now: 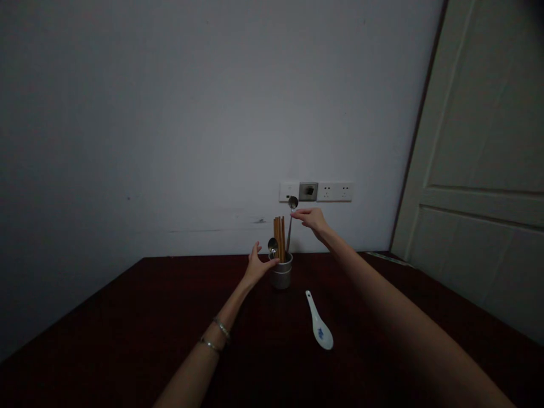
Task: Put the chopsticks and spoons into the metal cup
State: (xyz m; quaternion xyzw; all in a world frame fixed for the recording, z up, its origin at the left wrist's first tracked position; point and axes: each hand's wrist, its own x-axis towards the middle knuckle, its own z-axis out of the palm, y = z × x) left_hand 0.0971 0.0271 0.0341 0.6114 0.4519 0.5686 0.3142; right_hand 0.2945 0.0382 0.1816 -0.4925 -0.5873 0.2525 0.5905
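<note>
A grey metal cup (281,277) stands on the dark red table, holding several wooden chopsticks (279,238) and a metal spoon (272,245) with its bowl up. My right hand (311,219) pinches a long-handled metal spoon (293,202) just below its bowl. That spoon's handle slants down to the cup, its lower end hidden behind the rim. At the cup's left side is my left hand (256,266), thumb and fingers spread, the thumb at the rim near the shorter spoon. Nearer to me, a white ceramic spoon (319,326) with a blue pattern lies on the table.
The dark red table (170,317) meets a pale wall (191,124) behind the cup. Wall sockets (335,191) and a switch plate (308,191) sit above the table. A panelled door (484,141) rises along the right side.
</note>
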